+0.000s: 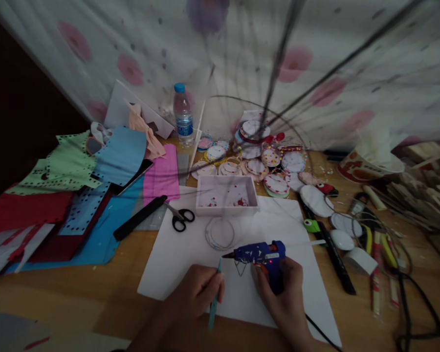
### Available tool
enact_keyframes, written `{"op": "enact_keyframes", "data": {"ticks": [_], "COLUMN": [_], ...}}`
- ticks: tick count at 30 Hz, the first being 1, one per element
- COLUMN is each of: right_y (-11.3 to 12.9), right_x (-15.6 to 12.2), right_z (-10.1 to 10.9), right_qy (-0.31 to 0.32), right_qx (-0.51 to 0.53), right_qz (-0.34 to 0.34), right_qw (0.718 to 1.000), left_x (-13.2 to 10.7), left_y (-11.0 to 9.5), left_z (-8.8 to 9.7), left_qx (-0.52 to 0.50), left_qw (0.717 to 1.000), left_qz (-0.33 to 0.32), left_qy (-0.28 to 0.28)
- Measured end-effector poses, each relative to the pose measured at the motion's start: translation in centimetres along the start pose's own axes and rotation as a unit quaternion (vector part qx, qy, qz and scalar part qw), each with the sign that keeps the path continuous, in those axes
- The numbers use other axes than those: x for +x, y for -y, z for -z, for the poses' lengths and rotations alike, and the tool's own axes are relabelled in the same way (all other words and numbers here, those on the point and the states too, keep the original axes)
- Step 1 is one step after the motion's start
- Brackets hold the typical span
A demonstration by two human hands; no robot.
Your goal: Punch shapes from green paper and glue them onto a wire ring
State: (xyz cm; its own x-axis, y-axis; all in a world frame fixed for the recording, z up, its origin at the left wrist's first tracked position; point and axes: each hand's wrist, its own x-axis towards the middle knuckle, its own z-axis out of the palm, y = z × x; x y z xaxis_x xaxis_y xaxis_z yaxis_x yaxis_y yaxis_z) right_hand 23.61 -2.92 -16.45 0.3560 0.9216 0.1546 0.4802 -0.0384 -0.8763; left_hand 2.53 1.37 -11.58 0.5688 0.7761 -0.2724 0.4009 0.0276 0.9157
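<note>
My right hand (pixel 283 298) grips a blue hot glue gun (pixel 260 254) by its handle, nozzle pointing left, over a white sheet of paper (pixel 190 244). My left hand (pixel 196 293) pinches a thin teal stick (pixel 214 293), holding its upper end close to the nozzle tip. A clear wire ring (pixel 220 233) lies on the sheet just beyond the gun. Black-handled scissors (pixel 181 217) rest at the sheet's far left corner.
A shallow pink tray (pixel 227 195) sits behind the sheet, with round decorated discs (pixel 275 183) and a water bottle (pixel 183 115) beyond. Coloured felt sheets (pixel 77 195) pile at the left. Markers, cables and white ovals (pixel 341 239) crowd the right, near a paper cup (pixel 366 164).
</note>
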Motion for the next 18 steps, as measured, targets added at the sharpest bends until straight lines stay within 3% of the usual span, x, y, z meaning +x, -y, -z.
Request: {"op": "enact_keyframes", "data": {"ticks": [18], "right_y": [0.0], "right_x": [-0.01], "right_z": [-0.07], "right_qy": [-0.002], "right_qx": [0.006], "right_qz": [0.019], "right_qw": [1.0], "left_x": [-0.04], "left_y": [0.1], "left_z": [0.01], "left_qx": [0.008], "left_qw": [1.0], "left_qz": [0.009], "left_qy": [0.009]}}
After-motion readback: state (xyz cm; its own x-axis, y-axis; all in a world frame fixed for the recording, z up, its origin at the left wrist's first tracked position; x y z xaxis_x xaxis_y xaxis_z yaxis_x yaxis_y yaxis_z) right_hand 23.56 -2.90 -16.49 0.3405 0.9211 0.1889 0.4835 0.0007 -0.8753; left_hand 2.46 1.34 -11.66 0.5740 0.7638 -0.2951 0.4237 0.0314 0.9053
